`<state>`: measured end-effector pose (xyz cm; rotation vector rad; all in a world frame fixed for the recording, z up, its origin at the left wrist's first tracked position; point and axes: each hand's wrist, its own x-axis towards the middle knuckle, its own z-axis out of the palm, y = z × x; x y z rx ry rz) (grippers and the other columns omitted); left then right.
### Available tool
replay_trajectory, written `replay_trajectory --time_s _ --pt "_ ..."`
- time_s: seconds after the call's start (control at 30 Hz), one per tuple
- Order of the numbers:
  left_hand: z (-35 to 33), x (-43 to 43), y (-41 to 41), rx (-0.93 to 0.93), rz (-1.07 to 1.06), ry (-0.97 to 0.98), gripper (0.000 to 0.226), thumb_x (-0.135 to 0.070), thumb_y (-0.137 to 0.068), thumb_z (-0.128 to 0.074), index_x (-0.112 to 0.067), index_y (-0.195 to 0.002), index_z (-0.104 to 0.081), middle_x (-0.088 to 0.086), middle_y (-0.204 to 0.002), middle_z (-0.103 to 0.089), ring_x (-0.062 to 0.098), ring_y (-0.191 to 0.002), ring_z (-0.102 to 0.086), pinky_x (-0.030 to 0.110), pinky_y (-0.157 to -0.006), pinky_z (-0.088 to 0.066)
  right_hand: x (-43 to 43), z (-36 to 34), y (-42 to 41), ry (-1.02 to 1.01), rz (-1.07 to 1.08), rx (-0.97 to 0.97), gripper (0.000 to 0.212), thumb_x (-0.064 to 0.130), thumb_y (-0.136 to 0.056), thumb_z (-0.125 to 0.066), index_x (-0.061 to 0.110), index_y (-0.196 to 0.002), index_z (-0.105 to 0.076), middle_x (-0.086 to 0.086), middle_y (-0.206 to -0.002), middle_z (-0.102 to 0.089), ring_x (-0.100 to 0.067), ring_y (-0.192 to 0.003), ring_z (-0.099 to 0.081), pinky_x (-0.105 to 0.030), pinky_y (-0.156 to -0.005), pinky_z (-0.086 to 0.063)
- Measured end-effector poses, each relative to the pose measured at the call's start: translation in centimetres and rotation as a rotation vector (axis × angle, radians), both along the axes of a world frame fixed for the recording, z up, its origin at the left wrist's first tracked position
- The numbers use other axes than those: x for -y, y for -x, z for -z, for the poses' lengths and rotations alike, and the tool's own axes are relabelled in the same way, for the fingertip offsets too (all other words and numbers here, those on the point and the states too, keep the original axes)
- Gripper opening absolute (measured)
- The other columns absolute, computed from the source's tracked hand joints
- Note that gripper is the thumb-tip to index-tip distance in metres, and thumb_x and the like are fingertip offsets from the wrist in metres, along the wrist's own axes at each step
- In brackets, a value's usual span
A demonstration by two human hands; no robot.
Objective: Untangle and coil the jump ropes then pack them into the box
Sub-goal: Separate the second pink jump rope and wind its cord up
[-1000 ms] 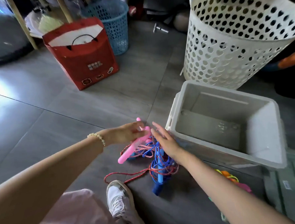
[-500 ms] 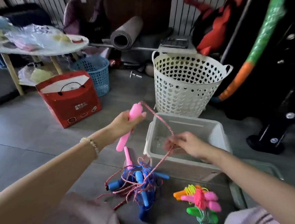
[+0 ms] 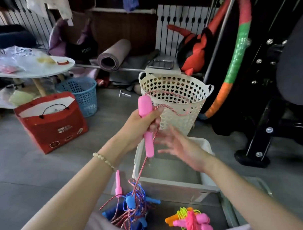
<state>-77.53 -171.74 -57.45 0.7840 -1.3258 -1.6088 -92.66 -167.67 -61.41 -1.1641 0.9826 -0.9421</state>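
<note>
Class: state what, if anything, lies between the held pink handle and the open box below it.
Only the right hand hovers between the pink handle and the box; the handle's rope runs down into the blue tangle.

The pink handle [image 3: 145, 113] in your left hand [image 3: 139, 123] is smooth, glossy plastic. Its cord [image 3: 144, 164] is twisted red-and-white fibre and looks rough. The box [image 3: 176, 186] below is pale plastic with a dull sheen. The cream basket [image 3: 181, 96] and blue basket [image 3: 84, 95] are perforated moulded plastic. The red bag [image 3: 50, 129] looks like coated paper or card. Your bracelet [image 3: 104, 159] is smooth pale beads. The floor [image 3: 19, 164] is matt grey tile, and the rolled mat [image 3: 113, 55] looks soft and matt.
</note>
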Motion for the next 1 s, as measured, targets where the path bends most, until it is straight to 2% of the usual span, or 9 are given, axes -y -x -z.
replay_trajectory --time_s 0.07,0.17,0.27,0.4,0.53,0.67,0.8,0.87,1.0 --pt "-0.4 0.5 -0.2 -0.026 -0.019 -0.044 0.017 -0.015 -0.091 -0.058 -0.013 -0.075 -0.052 -0.006 -0.056 -0.054 0.003 -0.043 -0.038 0.012 -0.045 -0.037 -0.5 0.6 -0.7 -0.071 -0.165 -0.051 0.055 0.047 -0.092 -0.039 0.004 -0.123 -0.053 -0.006 -0.113 -0.064 -0.016 -0.106 -0.060 -0.037 -0.101 -0.044" --pt "0.6 1.5 -1.0 -0.065 -0.093 -0.109 0.013 -0.018 -0.094 -0.055 -0.009 -0.084 -0.058 -0.005 -0.067 -0.066 0.001 -0.042 -0.035 0.011 -0.044 -0.036 -0.4 0.7 -0.5 0.018 -0.098 -0.221 0.023 0.018 -0.093 -0.053 0.002 -0.104 -0.065 -0.006 -0.092 -0.071 -0.013 -0.087 -0.067 -0.026 -0.089 -0.053" --pt "2.5 1.7 -2.0 0.193 0.057 -0.099 0.018 -0.020 -0.093 -0.057 -0.004 -0.100 -0.062 -0.005 -0.076 -0.067 0.002 -0.047 -0.035 0.012 -0.046 -0.036 0.1 -0.8 0.7 0.109 0.161 -0.118 0.015 0.008 -0.092 -0.053 0.007 -0.088 -0.068 -0.001 -0.076 -0.073 -0.009 -0.070 -0.069 -0.018 -0.069 -0.055" --pt "4.7 -0.4 -0.9 0.530 0.344 0.033 0.015 -0.017 -0.088 -0.066 -0.008 -0.100 -0.066 -0.006 -0.090 -0.073 0.005 -0.061 -0.053 0.018 -0.061 -0.050 0.6 -3.3 2.1 0.230 0.389 0.011 0.016 0.012 -0.091 -0.055 0.009 -0.086 -0.069 -0.004 -0.084 -0.072 -0.013 -0.078 -0.068 -0.021 -0.072 -0.057" --pt "3.3 -0.9 -0.3 0.365 0.175 0.076 0.006 -0.010 -0.088 -0.064 -0.007 -0.083 -0.065 0.003 -0.081 -0.073 0.007 -0.054 -0.058 0.019 -0.059 -0.051 0.4 -2.8 1.9 0.180 0.459 0.014 0.022 0.030 -0.088 -0.056 0.011 -0.093 -0.067 -0.008 -0.091 -0.071 -0.017 -0.083 -0.069 -0.024 -0.075 -0.057" --pt "0.6 -0.3 -1.0 0.050 0.075 -0.004 0.013 -0.016 -0.081 -0.063 -0.005 -0.087 -0.062 0.007 -0.077 -0.069 0.007 -0.050 -0.055 0.017 -0.051 -0.048 -0.1 -1.2 0.0 0.036 0.066 -0.003 0.048 0.051 -0.083 -0.040 0.017 -0.107 -0.063 -0.001 -0.094 -0.072 -0.017 -0.091 -0.068 -0.034 -0.089 -0.053" --pt "-1.1 0.5 -2.0 -0.058 -0.101 -0.005 0.004 -0.010 -0.089 -0.058 -0.007 -0.091 -0.057 -0.001 -0.069 -0.071 0.004 -0.047 -0.052 0.014 -0.049 -0.046 -0.8 1.2 -1.0 -0.045 -0.286 -0.354 0.033 0.024 -0.094 -0.051 0.004 -0.117 -0.060 -0.013 -0.115 -0.066 -0.010 -0.098 -0.066 -0.022 -0.096 -0.047" --pt "-0.8 1.3 -3.0 -0.085 -0.191 -0.003 0.008 -0.011 -0.091 -0.056 -0.006 -0.097 -0.060 0.001 -0.080 -0.073 0.003 -0.049 -0.054 0.014 -0.051 -0.047 -0.7 1.6 -0.6 -0.008 -0.243 -0.464 0.025 0.010 -0.095 -0.051 -0.006 -0.111 -0.063 -0.013 -0.106 -0.068 0.000 -0.081 -0.066 -0.015 -0.083 -0.051" --pt "1.0 1.3 -4.1 0.221 -0.032 0.021 0.016 -0.017 -0.091 -0.058 -0.014 -0.104 -0.065 -0.008 -0.089 -0.072 0.004 -0.059 -0.057 0.015 -0.056 -0.049 -0.4 -0.8 -0.2 0.143 0.079 -0.202 0.019 0.010 -0.094 -0.051 0.002 -0.091 -0.068 0.004 -0.075 -0.073 -0.004 -0.068 -0.067 -0.016 -0.070 -0.054"
